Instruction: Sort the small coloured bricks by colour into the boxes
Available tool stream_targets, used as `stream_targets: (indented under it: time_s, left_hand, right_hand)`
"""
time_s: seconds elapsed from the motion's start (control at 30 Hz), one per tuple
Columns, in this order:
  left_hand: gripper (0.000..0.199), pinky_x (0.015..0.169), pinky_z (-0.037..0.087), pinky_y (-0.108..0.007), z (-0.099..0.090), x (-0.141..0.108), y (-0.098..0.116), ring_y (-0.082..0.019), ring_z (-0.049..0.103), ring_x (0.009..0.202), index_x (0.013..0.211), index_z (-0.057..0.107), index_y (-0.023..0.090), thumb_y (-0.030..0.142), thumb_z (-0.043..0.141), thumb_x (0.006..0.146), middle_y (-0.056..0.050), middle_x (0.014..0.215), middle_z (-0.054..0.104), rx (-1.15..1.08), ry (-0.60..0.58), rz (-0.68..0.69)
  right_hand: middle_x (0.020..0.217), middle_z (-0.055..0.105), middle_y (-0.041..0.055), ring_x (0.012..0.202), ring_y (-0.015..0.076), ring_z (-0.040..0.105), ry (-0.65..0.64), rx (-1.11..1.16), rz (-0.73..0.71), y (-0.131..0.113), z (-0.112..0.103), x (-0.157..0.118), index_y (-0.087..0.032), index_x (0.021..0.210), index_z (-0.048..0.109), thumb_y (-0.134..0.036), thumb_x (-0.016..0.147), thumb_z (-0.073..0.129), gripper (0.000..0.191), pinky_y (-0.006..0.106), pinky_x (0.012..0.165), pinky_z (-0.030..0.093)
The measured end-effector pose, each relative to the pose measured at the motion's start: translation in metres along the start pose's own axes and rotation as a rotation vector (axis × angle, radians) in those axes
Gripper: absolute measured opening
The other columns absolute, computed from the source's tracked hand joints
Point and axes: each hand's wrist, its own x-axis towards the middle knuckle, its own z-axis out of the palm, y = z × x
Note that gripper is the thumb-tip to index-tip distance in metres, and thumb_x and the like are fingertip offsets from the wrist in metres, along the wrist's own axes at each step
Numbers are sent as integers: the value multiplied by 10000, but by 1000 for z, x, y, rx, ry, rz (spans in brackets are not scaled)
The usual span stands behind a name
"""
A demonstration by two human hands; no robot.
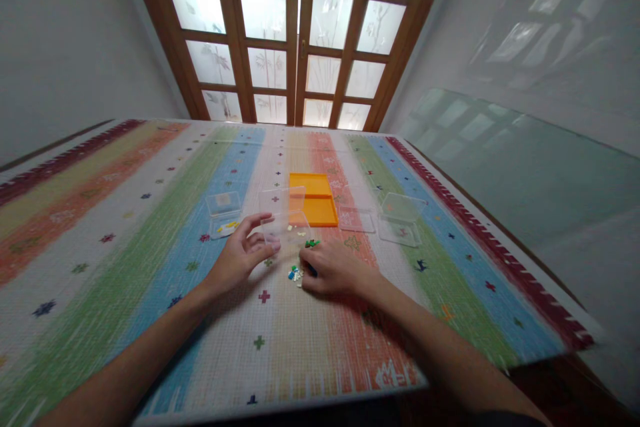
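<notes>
My left hand (pixel 245 250) is beside a clear open box (pixel 287 227), its fingers apart and curved with nothing between them. A few pale pieces (pixel 301 233) lie in that box. My right hand (pixel 327 268) is closed, knuckles up, over a small pile of blue, green and white pieces (pixel 295 273) on the cloth. Whatever its fingertips hold is hidden. Green pieces (pixel 313 243) lie just behind the right hand. Left of the middle, an open clear box (pixel 225 203) contains yellow pieces (pixel 229 227).
An open orange case (pixel 320 210) lies behind the clear box. Two more clear open boxes (pixel 357 220) (pixel 400 230) stand to the right. A striped cloth (pixel 295 347) covers the table. Glass-paned doors (pixel 300 40) and walls stand beyond it.
</notes>
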Motion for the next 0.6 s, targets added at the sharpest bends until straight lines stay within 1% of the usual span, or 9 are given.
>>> stream_targets:
  time_s: [0.1, 0.17, 0.33, 0.5, 0.57, 0.6]
  left_hand:
    - [540, 837, 585, -373, 0, 0, 0, -170, 663, 930, 1217, 586, 248, 332, 831, 743, -102, 1432, 523, -5, -3, 0]
    - [542, 826, 586, -364, 0, 0, 0, -168, 661, 930, 1218, 583, 247, 330, 831, 743, -103, 1433, 520, -10, -9, -4]
    - [548, 830, 587, -366, 0, 0, -2, -167, 658, 936, 1223, 581, 252, 321, 835, 742, -100, 1439, 513, -16, -20, -11]
    - [556, 855, 575, -363, 5, -4, -3, -177, 652, 969, 1248, 571, 247, 317, 824, 758, -107, 1438, 519, -17, -60, -48]
    - [557, 874, 565, -357, 9, -7, -4, -178, 648, 980, 1253, 572, 238, 312, 823, 762, -111, 1437, 525, -13, -92, -57]
    - [558, 879, 561, -353, 11, -8, -4, -177, 646, 982, 1254, 573, 235, 310, 825, 761, -113, 1439, 526, -11, -109, -60]
  right_hand:
    - [810, 737, 102, 617, 159, 539, 18, 0, -5, 1, -1, -1, -129, 896, 697, -260, 831, 589, 183, 308, 555, 233]
    - [776, 727, 83, 602, 152, 527, 56, 13, -26, 2, -1, -1, -140, 891, 693, -257, 816, 595, 170, 303, 551, 223]
    - [670, 675, 38, 572, 146, 514, 228, 61, -62, 12, -3, -4, -163, 880, 687, -240, 792, 578, 160, 282, 541, 230]
    - [589, 615, -6, 521, 122, 493, 444, 171, -60, 22, -13, -9, -164, 864, 672, -255, 769, 573, 165, 245, 537, 271]
    - [546, 573, -32, 478, 104, 453, 493, 221, -45, 23, -16, -10, -162, 857, 668, -265, 761, 581, 165, 234, 526, 271]
    - [536, 560, -39, 466, 99, 440, 498, 235, -38, 23, -17, -9, -160, 856, 669, -266, 759, 587, 166, 232, 523, 269]
